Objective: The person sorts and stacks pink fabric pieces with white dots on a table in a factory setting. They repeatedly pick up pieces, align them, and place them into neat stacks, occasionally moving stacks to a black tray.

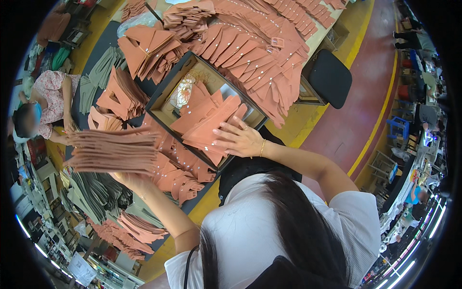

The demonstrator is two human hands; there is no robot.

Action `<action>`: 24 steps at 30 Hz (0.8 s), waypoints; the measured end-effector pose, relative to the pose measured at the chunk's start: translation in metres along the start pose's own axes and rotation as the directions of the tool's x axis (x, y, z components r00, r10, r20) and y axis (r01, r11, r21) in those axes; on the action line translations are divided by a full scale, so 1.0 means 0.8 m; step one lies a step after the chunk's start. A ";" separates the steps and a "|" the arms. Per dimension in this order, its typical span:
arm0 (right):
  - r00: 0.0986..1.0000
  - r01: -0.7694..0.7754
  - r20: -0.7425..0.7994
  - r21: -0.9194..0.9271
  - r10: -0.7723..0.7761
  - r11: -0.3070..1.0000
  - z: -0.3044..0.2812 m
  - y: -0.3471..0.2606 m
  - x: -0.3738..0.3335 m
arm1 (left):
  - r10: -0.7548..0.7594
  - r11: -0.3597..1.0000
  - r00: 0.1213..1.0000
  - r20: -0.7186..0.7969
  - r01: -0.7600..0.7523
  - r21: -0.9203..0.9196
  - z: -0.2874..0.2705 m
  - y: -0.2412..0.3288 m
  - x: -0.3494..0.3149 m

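A thick stack of salmon-coloured cut pieces [113,150], fabric or leather, rests edge-on in my left hand [133,181]. That hand grips it from below, left of an open box [192,155]; most of its fingers are hidden under the stack. My right hand [244,139] lies with fingers spread on salmon cut pieces [208,129] inside the box. Behind those pieces, the box also holds a clear plastic bundle [183,92] and tan rubber bands or strings [195,76].
Fanned salmon pieces [250,58] with small white tags cover the far side of the table. Grey-green stacks [98,195] lie at the left. A black stool [329,79] stands at the right. Across the table on the left sits a co-worker in a floral top [50,94].
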State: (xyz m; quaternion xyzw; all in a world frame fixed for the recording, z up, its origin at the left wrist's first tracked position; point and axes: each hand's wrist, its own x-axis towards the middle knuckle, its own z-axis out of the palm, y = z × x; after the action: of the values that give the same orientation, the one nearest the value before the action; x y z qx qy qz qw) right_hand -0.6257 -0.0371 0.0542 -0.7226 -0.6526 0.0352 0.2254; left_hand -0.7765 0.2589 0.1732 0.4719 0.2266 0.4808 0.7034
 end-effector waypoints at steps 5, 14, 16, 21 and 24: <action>0.999 0.046 -0.016 0.023 -0.046 0.999 0.002 0.006 -0.002 | -0.256 0.962 0.894 -0.368 0.199 -0.188 0.019 -0.006 -0.050; 0.975 0.211 -0.097 0.103 -0.201 0.972 -0.008 0.023 0.000 | -0.416 0.613 0.885 0.207 0.441 -0.655 0.081 -0.039 -0.074; 0.969 0.242 -0.078 0.131 -0.234 0.961 -0.009 0.027 0.000 | -0.442 0.361 0.817 0.371 0.540 -0.760 0.081 -0.051 -0.064; 0.952 0.305 -0.083 0.222 -0.294 0.926 -0.007 0.037 -0.003 | -0.382 0.146 0.794 0.473 0.557 -0.817 0.099 -0.077 -0.078; 0.945 0.326 -0.069 0.242 -0.319 0.914 -0.004 0.040 -0.004 | -0.316 0.224 0.748 0.583 0.656 -0.720 0.126 -0.088 -0.090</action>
State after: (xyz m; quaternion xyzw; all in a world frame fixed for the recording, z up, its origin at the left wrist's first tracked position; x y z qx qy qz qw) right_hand -0.5957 -0.0425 0.0442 -0.5713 -0.7498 0.0693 0.3266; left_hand -0.6974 0.1433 0.1473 -0.0110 -0.0461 0.1917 0.9803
